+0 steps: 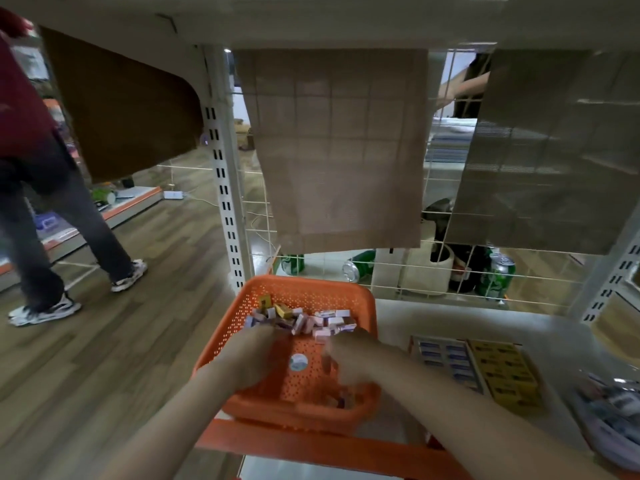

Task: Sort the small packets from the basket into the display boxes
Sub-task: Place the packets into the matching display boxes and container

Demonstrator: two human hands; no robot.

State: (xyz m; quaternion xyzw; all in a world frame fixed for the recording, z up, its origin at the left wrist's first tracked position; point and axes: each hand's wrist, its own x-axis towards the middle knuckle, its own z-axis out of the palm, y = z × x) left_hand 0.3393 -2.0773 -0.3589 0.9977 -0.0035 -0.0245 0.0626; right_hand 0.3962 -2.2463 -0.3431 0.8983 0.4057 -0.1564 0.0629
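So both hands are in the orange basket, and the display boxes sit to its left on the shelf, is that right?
Not quite. The head view shows the display boxes to the right of the orange basket, not to its left. The left hand and right hand are indeed both in it.

The basket (242,306) is bright orange, dotted all over with rows of small holes, and has a round white-and-blue sticker (299,362) on its floor. The packets (322,323) are mostly pale lilac and white, with 2 yellow packets (282,310) among them. The blue display box (446,362) is blue and white; the yellow display box (502,372) carries dark print. The shelf edge (311,448) is orange. The hanging mats are dark brown (121,109), tan (339,150) and grey-beige (554,150). The cans (495,277) are green, and the floor (86,358) is brown wood-grain planks.
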